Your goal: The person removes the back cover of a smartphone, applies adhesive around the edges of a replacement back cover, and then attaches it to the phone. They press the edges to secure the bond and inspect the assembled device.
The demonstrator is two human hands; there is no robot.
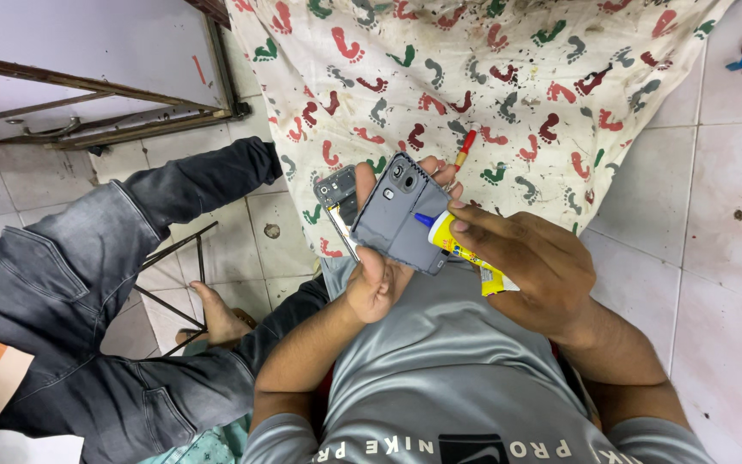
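Right hand [532,258] grips a small yellow glue tube [465,249] with its fingers wrapped around the body, the blue nozzle tip touching the edge of a grey phone back cover [392,225]. Left hand [377,273] closes on that cover from below, thumb lying across its lower edge and fingertips showing past its top corner. Seen from its inner side, the cover is a flat grey panel with a raised rim and a dark camera cut-out with two round openings near its upper corner; it is held tilted in the air above the person's lap, over a grey shirt [440,378]. Just behind the cover, in the same left hand, sits part of the phone body [337,191], its dark inner parts and a thin bright edge showing. A red-handled screwdriver [465,148] lies on a cloth [474,77] printed with red, green and grey footprints and spread over the tiled floor [714,258]. At left, another person in grey jeans [88,266] sits with a bare foot [216,314] on the tiles.
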